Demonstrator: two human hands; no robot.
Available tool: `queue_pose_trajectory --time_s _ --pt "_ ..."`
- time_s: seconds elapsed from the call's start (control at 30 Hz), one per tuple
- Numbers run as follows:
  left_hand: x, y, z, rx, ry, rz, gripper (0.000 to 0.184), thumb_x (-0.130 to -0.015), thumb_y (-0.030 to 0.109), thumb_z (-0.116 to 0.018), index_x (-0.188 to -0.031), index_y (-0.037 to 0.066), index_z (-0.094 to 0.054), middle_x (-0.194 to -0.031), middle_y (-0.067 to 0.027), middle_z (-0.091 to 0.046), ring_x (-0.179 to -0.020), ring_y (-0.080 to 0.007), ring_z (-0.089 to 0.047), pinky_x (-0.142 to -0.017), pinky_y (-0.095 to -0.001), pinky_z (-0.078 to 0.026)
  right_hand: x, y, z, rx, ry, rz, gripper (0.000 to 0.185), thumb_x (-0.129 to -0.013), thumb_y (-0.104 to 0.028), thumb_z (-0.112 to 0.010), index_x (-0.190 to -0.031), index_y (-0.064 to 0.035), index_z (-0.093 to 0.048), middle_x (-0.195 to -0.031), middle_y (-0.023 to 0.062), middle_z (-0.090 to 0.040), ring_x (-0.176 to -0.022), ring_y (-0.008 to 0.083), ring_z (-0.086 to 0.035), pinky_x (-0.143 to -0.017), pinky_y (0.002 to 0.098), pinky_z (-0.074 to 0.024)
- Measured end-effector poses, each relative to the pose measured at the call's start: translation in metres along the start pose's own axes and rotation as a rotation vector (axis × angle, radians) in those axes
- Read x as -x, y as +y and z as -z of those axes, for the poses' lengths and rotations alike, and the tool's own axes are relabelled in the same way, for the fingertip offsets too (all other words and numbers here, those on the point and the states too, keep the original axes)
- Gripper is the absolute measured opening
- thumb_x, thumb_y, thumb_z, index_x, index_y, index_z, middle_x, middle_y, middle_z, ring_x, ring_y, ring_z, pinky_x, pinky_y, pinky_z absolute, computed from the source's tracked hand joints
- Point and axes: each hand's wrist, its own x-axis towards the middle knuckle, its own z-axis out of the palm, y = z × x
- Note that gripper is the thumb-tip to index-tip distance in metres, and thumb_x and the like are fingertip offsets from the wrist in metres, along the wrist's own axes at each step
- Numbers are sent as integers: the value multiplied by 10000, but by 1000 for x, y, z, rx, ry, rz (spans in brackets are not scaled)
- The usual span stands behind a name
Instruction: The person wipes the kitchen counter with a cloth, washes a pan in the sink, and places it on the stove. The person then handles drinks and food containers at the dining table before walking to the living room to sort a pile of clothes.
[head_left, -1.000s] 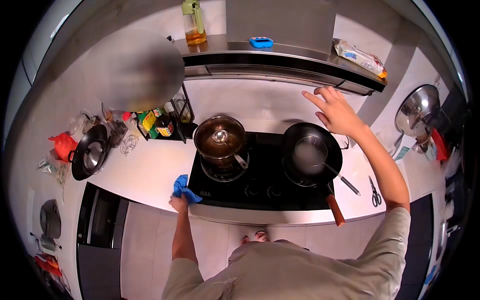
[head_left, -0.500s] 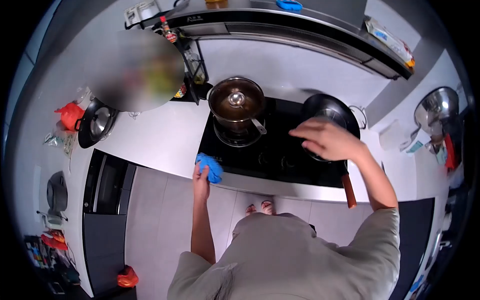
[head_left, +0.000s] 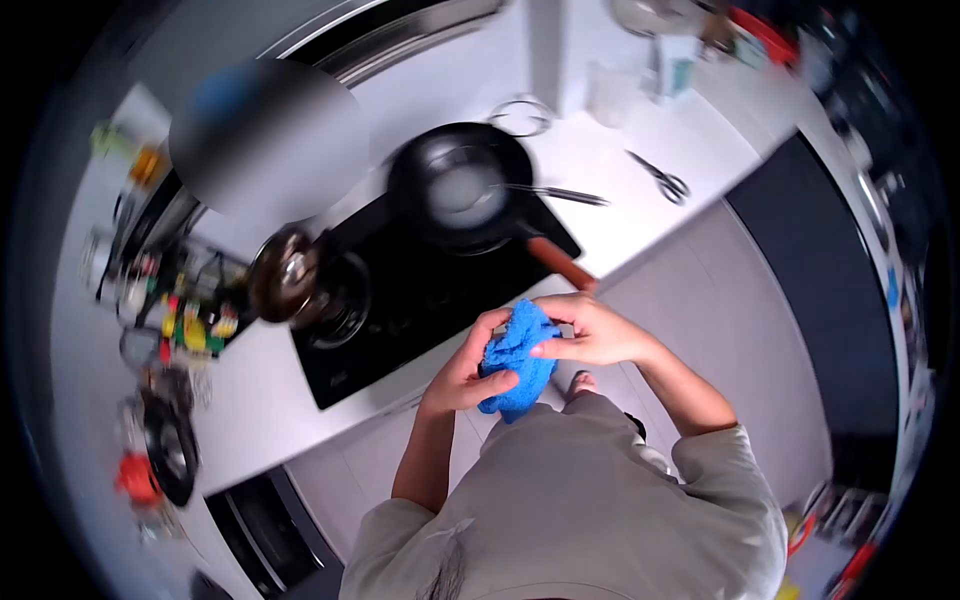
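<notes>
A bunched blue cloth (head_left: 520,360) is held between both hands in front of my body, just off the counter's front edge. My left hand (head_left: 470,370) grips its left side, thumb across the front. On the other side my right hand (head_left: 590,330) pinches the cloth's upper right part between thumb and fingers. Beyond the hands lies the black stove (head_left: 400,300). On it stand a black frying pan (head_left: 420,185) with a wooden handle (head_left: 562,263) pointing toward me, and a steel pot (head_left: 275,285) with a lid, blurred.
Scissors (head_left: 662,180) lie on the white counter (head_left: 715,150) right of the stove. A dark utensil (head_left: 570,194) reaches from the pan over the counter. At the left are a black pan (head_left: 172,445), a red bag (head_left: 138,478) and a rack of bottles (head_left: 190,325).
My view has turned to the right. My right hand came down from above the frying pan and took hold of the blue cloth, which my left hand lifted from the stove's front corner.
</notes>
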Motion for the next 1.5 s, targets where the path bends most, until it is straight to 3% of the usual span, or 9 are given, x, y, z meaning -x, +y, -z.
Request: queue_pose_trajectory --time_s 0.2,0.6,0.77,0.83,0.93,1.03,1.13,1.33,1.5 --pt "-123 -50 -137 -74 -162 -26 432 -844 78 -637 -1231 9 -458 -1126 -68 -529 -1032 -140 -503 -897 -276 -401 190 10 85 -372 583 -209 173 -857 -179 -678 -811 -36 -592 -732 -37 -538 -717 45 -479 -650 223 -397" --pt "-299 -214 -343 -57 197 373 498 -883 165 -626 -1304 -5 -421 -1292 -124 -465 -1156 -201 -496 -958 -350 -407 390 105 217 -648 1212 -184 229 -933 -219 -564 -1055 -31 -615 -922 6 -645 -857 72 -579 -790 232 -441" --pt "-247 -282 -255 401 552 650 468 -908 287 -584 -1294 70 -434 -1261 -114 -487 -1128 -243 -516 -955 -410 -436 351 160 245 -516 1135 -327 170 -925 -194 -560 -984 -46 -620 -843 -8 -615 -755 56 -540 -692 229 -430" --pt "-192 -321 -196 664 575 500 551 -942 437 -472 -1294 17 -411 -1236 -162 -510 -1142 -295 -517 -1006 -452 -404 319 169 253 -527 1071 -388 150 -917 -180 -560 -950 -47 -622 -812 -9 -603 -720 57 -526 -648 228 -426" --pt "-136 -293 -150 1170 1184 266 672 -953 503 -377 -1332 -51 -351 -1357 -208 -409 -1265 -348 -412 -1061 -465 -335 257 186 266 -522 954 -328 142 -906 -161 -556 -922 -38 -626 -779 -9 -594 -699 56 -522 -615 222 -420" --pt "-84 -249 -110 1114 936 42 841 -882 669 -352 -1253 -83 -415 -1211 -214 -551 -1219 -346 -477 -1074 -431 -331 188 202 278 -569 825 -319 140 -899 -155 -553 -875 -36 -622 -760 -10 -590 -696 52 -523 -606 228 -420" --pt "-93 -193 -90 933 783 52 885 -848 713 -363 -1248 -74 -430 -1236 -218 -540 -1236 -344 -466 -1077 -441 -325 119 217 265 -20 788 -421 355 -865 -289 -579 -1000 38 -548 -923 155 -631 -834 258 -606 -745 355 -465" --pt "-139 -175 -45 1131 698 130 478 -877 415 -608 -1110 8 -519 -954 -67 -587 -879 -176 -580 -801 -309 -487 -3 198 196 318 346 -276 774 -835 -512 -580 -1322 62 -404 -1275 267 -499 -1191 354 -492 -984 371 -398" --pt "-162 -170 -42 1226 781 224 143 -879 170 -626 -823 87 -523 -674 23 -492 -564 -65 -491 -542 -205 -435 -60 197 170 515 142 -380 531 -804 -406 -613 -1073 51 -575 -1041 264 -608 -998 410 -582 -863 454 -469"
